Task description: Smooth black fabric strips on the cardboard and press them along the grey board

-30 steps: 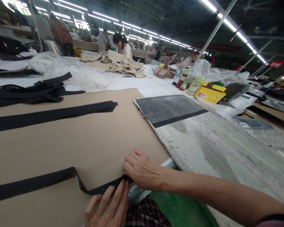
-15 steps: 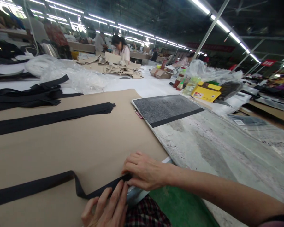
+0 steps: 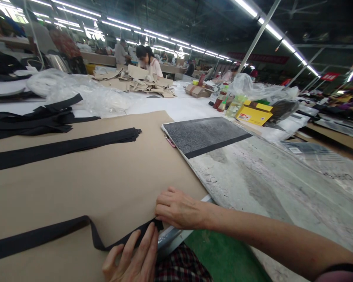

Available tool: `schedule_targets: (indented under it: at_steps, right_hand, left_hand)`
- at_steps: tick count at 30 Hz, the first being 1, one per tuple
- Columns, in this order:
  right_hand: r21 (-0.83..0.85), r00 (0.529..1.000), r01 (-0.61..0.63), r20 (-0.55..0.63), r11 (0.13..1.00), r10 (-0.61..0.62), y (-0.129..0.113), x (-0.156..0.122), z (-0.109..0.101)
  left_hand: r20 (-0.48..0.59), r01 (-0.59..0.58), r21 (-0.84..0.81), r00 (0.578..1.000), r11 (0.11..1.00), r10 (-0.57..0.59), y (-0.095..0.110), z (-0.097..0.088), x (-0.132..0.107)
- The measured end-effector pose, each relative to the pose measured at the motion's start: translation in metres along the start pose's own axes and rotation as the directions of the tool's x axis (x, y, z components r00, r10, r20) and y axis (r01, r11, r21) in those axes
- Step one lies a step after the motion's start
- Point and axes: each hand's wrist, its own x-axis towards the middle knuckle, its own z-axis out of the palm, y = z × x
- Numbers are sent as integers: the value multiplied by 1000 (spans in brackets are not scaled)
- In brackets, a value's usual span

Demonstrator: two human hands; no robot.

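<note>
A long black strap (image 3: 41, 235) lies across the brown paper sheet (image 3: 106, 176) near the table's front edge, with a kink rising in its middle. My right hand (image 3: 179, 209) is closed in a pinch on the strap's right end at the paper's corner. My left hand (image 3: 135, 260) lies flat with fingers stretched out, its fingertips pressing the strap just left of that end.
A stack of black straps (image 3: 61, 147) lies further up the paper, with a loose pile (image 3: 32, 119) behind it. A grey mat (image 3: 202, 135) rests on a worn board (image 3: 267, 184) to the right. Plastic bags, a yellow box (image 3: 253, 113) and other workers are beyond.
The strap's kink has slid slightly left and the end has shifted a little under my fingers. Both hands stay at the strap's right end.
</note>
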Motion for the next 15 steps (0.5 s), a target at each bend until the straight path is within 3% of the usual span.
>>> schedule_targets:
  at_steps: [6,11,15]
  right_hand:
    - [23,995,-52,84,998,50,1,8,-8]
    - [43,993,-23,119,999,18,7,19,-9]
    - [211,991,-50,131,976,22,17,19,-10]
  left_hand:
    - [14,-21,2,1000,1000,21,0,-2,2]
    - [30,-23,-12,999,1000,23,0,-2,2]
    - [24,-16,5,1000,1000,15,1,-3,2]
